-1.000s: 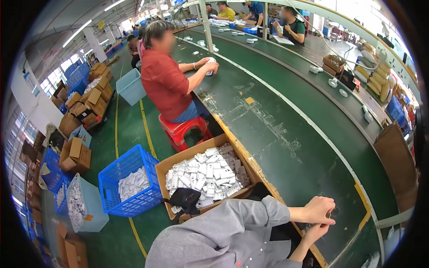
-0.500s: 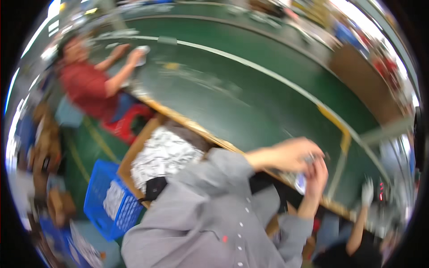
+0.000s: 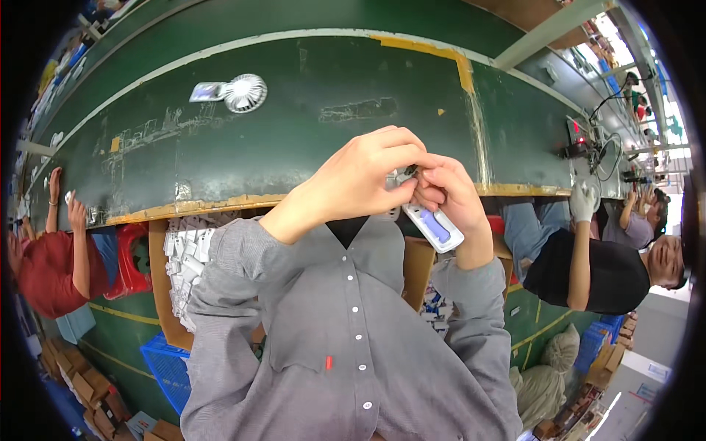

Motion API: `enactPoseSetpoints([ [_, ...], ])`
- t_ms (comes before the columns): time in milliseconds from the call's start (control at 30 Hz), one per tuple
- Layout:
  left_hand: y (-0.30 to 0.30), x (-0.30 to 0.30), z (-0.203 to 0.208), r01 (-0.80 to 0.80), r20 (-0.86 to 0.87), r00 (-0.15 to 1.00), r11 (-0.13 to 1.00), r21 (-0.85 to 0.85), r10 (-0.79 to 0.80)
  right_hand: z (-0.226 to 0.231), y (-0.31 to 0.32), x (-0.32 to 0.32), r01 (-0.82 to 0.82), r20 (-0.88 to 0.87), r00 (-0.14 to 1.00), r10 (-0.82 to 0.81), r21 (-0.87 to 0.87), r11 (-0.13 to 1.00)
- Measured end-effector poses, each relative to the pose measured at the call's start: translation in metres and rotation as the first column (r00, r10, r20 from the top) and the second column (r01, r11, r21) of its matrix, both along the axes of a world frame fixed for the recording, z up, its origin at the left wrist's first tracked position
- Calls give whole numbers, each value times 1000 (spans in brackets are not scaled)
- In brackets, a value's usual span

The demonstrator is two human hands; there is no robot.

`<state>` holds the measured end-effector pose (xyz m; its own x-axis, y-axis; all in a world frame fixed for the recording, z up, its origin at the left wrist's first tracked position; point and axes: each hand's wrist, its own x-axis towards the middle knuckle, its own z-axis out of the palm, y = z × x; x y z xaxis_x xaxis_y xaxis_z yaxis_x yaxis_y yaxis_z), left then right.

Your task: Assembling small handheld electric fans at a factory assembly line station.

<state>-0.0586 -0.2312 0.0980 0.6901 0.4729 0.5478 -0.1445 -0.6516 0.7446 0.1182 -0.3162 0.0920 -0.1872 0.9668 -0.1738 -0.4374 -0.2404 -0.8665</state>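
Note:
Just over the near edge of the bench, my two hands meet with fingertips touching. From my closed right hand a white fan handle with a purple-blue inset slants down over the bench edge. My left hand is closed in a pinch against the right fingertips. A small grey-white piece shows between the fingers; whether it belongs to the handle I cannot tell. Farther off to the left, a white handheld fan with a round grille lies on the green bench top.
A cardboard box of white parts stands below the bench at left, near a blue crate. Another box is partly behind my body. Co-workers sit at left and right. Cables and a red-lit device are at right.
The view has turned and sharpened, so the bench edge runs nearly level. Both hands remain together, and the handle now shows clearly below my right hand. The fan on the bench is now plain.

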Motion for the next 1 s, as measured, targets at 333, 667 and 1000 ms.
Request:
enactPoseSetpoints([
  [333,-37,-5,-28,-133,46,991,965,226,126,-8,-43,-6,10,146,989,14,-160,987],
  [667,-64,-28,-65,-132,98,936,594,-794,339,-23,-135,1,375,-111,913,-392,-150,915],
  [1000,-81,-16,-71,308,315,948,335,-890,-34,-205,-323,78,505,839,-57,541,-443,741],
])
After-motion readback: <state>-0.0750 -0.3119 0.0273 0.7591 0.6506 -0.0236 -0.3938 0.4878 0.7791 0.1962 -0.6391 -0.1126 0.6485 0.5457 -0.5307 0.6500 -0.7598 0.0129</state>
